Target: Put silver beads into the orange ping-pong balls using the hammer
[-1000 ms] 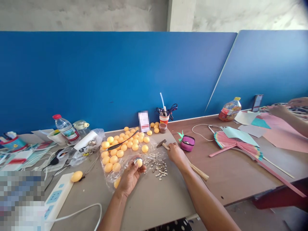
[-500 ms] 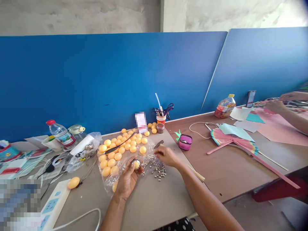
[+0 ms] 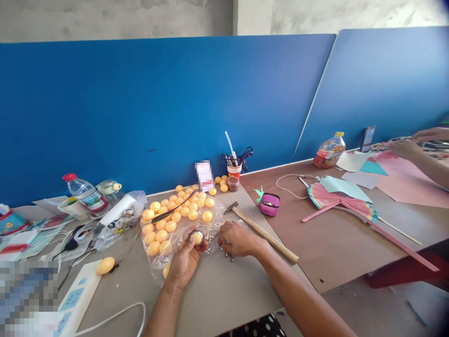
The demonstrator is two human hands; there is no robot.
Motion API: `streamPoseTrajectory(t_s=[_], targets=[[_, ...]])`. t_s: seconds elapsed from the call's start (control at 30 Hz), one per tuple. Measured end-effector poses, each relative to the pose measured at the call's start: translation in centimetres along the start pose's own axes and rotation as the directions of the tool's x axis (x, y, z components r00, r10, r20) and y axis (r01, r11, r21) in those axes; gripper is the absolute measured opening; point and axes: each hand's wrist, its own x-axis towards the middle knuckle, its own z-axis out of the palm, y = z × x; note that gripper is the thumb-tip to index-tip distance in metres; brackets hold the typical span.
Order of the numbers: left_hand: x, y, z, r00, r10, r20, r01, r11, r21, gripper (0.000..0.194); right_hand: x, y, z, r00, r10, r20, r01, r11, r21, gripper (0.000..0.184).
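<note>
In the head view, my left hand (image 3: 184, 263) is closed around an orange ball covered partly with shiny silvery metal (image 3: 198, 238), its orange part facing up. My right hand (image 3: 237, 238) reaches down over a scatter of small silvery metal beads (image 3: 212, 230), fingers bent; the fingertips are partly hidden, so what they pinch does not show. Just beyond the right hand lies a hammer (image 3: 265, 234) with a wooden handle. Many orange balls (image 3: 170, 226) rest on a clear plastic bag (image 3: 157, 262) to the left, with a black strap-like strip (image 3: 175, 207) across them.
A white power strip (image 3: 79, 292) and a loose orange ball (image 3: 105, 265) are at left, near a water bottle (image 3: 86, 193). A paper cup of tools (image 3: 234, 168), a purple pouch (image 3: 270, 204) and a pink paper fan (image 3: 339, 199) stand farther off. Another person's hand (image 3: 403, 148) works at far right.
My right hand has come down and nearer to me, from the hammer's head onto the metal beads, uncovering the hammer's handle. My left hand keeps the ball in nearly the same place.
</note>
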Motion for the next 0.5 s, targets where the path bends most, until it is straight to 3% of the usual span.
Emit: streamPoseTrajectory(t_s=[0.27, 0.4, 0.5], targets=[[0.0, 0.0, 0.0, 1.0, 0.01, -0.001, -0.01, 1.0, 0.001, 0.033, 0.6, -0.6, 1.7, 0.999, -0.005, -0.032, 0.003, 0.999, -0.048, 0.012], [-0.2, -0.1, 0.1, 1.0, 0.006, 0.001, -0.006, 1.0, 0.004, 0.038, 0.4, -0.6, 0.7, 0.997, -0.003, -0.078, 0.023, 0.968, 0.252, 0.018], [-0.2, -0.2, 0.1, 1.0, 0.002, 0.003, -0.003, 0.999, 0.037, 0.042, 0.3, -0.6, 0.1, 0.989, 0.086, -0.123, -0.002, 0.829, 0.559, 0.016]])
